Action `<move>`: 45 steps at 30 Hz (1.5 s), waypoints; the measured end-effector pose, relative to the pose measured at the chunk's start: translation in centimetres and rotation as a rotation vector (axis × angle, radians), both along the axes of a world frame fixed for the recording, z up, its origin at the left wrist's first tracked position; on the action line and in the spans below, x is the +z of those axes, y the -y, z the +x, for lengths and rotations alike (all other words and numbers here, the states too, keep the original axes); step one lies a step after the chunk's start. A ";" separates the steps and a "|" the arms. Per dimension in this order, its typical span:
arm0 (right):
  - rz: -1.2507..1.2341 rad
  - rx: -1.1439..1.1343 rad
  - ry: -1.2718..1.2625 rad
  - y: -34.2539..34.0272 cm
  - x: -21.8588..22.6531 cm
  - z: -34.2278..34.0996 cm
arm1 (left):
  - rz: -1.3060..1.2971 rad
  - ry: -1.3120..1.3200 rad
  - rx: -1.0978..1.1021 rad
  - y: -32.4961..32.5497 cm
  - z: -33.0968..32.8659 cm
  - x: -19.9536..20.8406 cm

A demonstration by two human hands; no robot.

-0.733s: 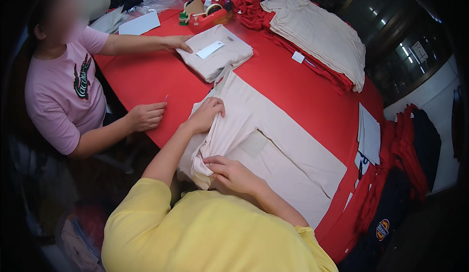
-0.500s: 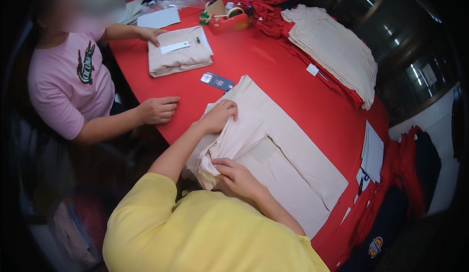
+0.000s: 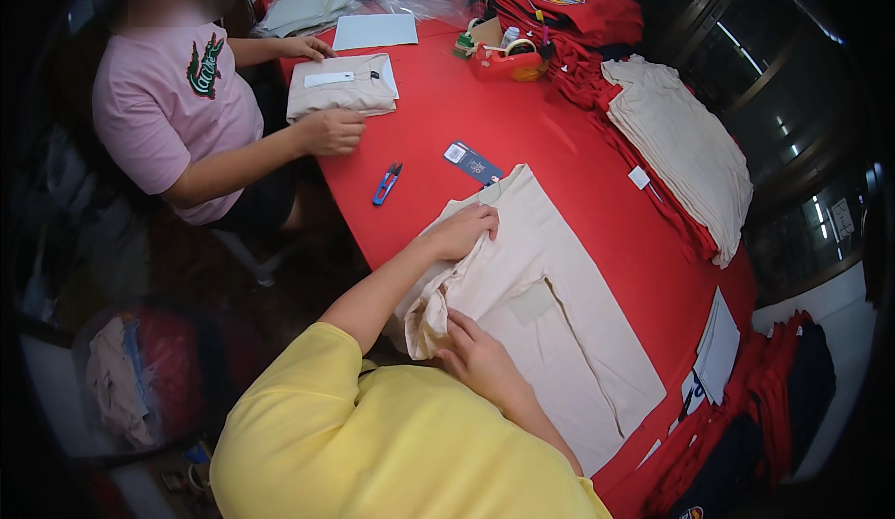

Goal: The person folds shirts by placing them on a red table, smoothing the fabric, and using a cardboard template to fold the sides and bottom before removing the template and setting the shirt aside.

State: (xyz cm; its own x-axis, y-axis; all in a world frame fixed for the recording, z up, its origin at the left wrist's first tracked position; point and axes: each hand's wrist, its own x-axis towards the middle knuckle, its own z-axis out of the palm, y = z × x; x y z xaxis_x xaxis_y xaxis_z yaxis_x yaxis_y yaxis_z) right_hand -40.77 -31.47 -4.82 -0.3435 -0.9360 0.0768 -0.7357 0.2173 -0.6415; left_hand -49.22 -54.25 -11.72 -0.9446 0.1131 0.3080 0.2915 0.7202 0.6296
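Cream trousers (image 3: 597, 351) lie on the red table in front of me, legs stretching toward the lower right. My left hand (image 3: 463, 232) has its fingers closed on cloth near the upper end. Closer to me, my right hand (image 3: 485, 356) grips a bunched fold of the same trousers; its fingertips are partly tucked into the cloth. A dark hang tag (image 3: 473, 162) on a thin loop lies at the trousers' top corner. A pale square patch (image 3: 533, 302) shows between the legs. Blue thread snips (image 3: 388, 183) rest on the table, left of the tag.
Across the red table (image 3: 419, 99), a co-worker in pink (image 3: 186, 118) has both hands at a folded cream garment (image 3: 340, 99). A red tape dispenser (image 3: 508, 62) stands beyond. Stacked cream garments (image 3: 681, 146) lie far right; white cards (image 3: 716, 346) and red garments (image 3: 774, 379) are nearer right.
The view has shifted, so the table sits further right. The co-worker's near hand has moved to the folded garment, and the snips now show on the table. My hands keep holding the trousers.
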 end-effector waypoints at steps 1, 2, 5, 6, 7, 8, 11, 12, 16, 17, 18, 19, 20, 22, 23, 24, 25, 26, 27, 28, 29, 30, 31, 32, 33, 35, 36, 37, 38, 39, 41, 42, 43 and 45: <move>0.010 0.003 -0.002 -0.1 0.0 0.2 | 0.001 0.001 0.001 0.0 0.0 0.0; 0.020 0.005 -0.005 -0.1 -0.1 0.3 | 0.004 0.003 0.001 -0.1 0.0 0.0; 0.013 0.011 0.017 -0.4 -0.2 0.5 | 0.009 0.000 -0.009 -0.1 -0.2 -0.2; 0.004 0.013 0.028 -0.4 -0.2 0.5 | 0.007 -0.005 -0.015 -0.1 -0.3 -0.3; 0.023 0.031 0.050 -0.5 -0.2 0.5 | 0.006 -0.009 -0.024 -0.1 -0.3 -0.4; 0.042 0.049 0.071 -0.5 -0.2 0.5 | 0.004 -0.018 -0.018 0.0 -0.3 -0.5; 0.033 0.062 0.031 -0.6 -1.0 0.4 | 0.002 -0.022 -0.011 0.1 -0.3 -0.7; 0.019 0.061 0.001 -0.7 -1.4 0.4 | 0.005 -0.006 -0.013 0.2 -0.2 -0.7; 0.001 0.064 -0.001 -0.9 -1.6 0.1 | -0.017 -0.004 -0.029 0.1 -0.5 -0.6; -0.012 0.064 -0.012 -0.9 -1.6 0.1 | -0.017 -0.012 -0.031 0.0 -0.6 -0.6; -0.026 0.064 -0.024 -0.8 -1.6 0.1 | -0.016 -0.021 -0.034 0.0 -0.7 -0.6; -0.033 0.065 -0.021 -0.8 -1.7 0.1 | -0.016 -0.025 -0.035 0.0 -0.5 -0.6; -0.041 0.065 -0.019 -0.7 -1.9 0.1 | -0.013 -0.018 -0.030 0.1 -0.4 -0.5; -0.091 0.047 -0.029 -0.4 -2.0 0.0 | -0.003 -0.008 -0.023 0.1 -0.2 -0.4; -0.133 0.028 -0.041 -0.1 -2.0 -0.1 | 0.006 -0.042 -0.013 -0.1 -0.3 -0.4; -0.176 0.009 -0.053 0.1 -2.0 -0.2 | 0.014 -0.077 -0.002 -0.3 -0.2 -0.5; -0.155 0.007 -0.059 0.3 -2.0 -0.3 | 0.024 -0.113 0.010 -0.4 -0.3 -0.4; -0.134 0.005 -0.065 0.5 -2.0 -0.4 | 0.020 -0.108 0.009 -0.4 -0.3 -0.3; -0.113 0.004 -0.071 0.6 -2.1 -0.5 | 0.017 -0.103 0.008 -0.4 -0.3 -0.2; -0.108 0.015 -0.087 0.7 -2.4 -0.6 | 0.012 -0.097 0.009 -0.2 -0.2 -0.2; -0.103 0.026 -0.103 0.8 -2.8 -0.8 | 0.011 -0.104 0.006 -0.2 -0.2 -0.2; -0.098 0.038 -0.120 0.8 -3.1 -0.8 | 0.009 -0.110 0.003 -0.2 -0.2 -0.2; -0.084 0.035 -0.124 0.9 -3.2 -0.8 | 0.008 -0.117 0.000 -0.2 -0.2 -0.3; -0.069 0.032 -0.128 0.9 -3.3 -0.8 | 0.010 -0.114 0.002 -0.2 -0.1 -0.3; -0.054 0.029 -0.132 1.0 -3.4 -0.8 | 0.011 -0.111 0.004 -0.2 -0.1 -0.3; -0.120 -0.030 -0.178 1.2 -2.9 -0.3 | 0.010 -0.085 -0.002 -0.1 -0.1 -0.4; -0.153 -0.062 -0.200 1.3 -2.6 -0.1 | 0.007 -0.062 -0.012 0.0 -0.1 -0.4; -0.184 -0.120 -0.252 1.2 -2.3 -0.1 | 0.002 -0.038 -0.025 0.1 -0.2 -0.4; -0.214 -0.180 -0.305 1.1 -1.9 -0.2 | 0.009 -0.050 -0.020 0.1 -0.3 -0.4; -0.242 -0.243 -0.358 1.0 -1.7 -0.3 | 0.016 -0.062 -0.017 0.0 -0.3 -0.4; -0.260 -0.194 -0.355 1.3 -1.6 -0.6 | 0.019 -0.073 -0.019 -0.4 -0.4 -0.6; -0.268 -0.174 -0.354 1.6 -1.5 -0.8 | 0.011 -0.079 -0.018 0.0 -0.8 -0.5; -0.173 -0.142 -0.287 1.5 -1.9 -0.7 | 0.011 -0.072 -0.023 0.0 -0.6 -0.9; -0.008 -0.095 -0.153 1.6 -3.3 -1.1 | 0.022 -0.076 -0.022 -0.1 -0.9 -1.2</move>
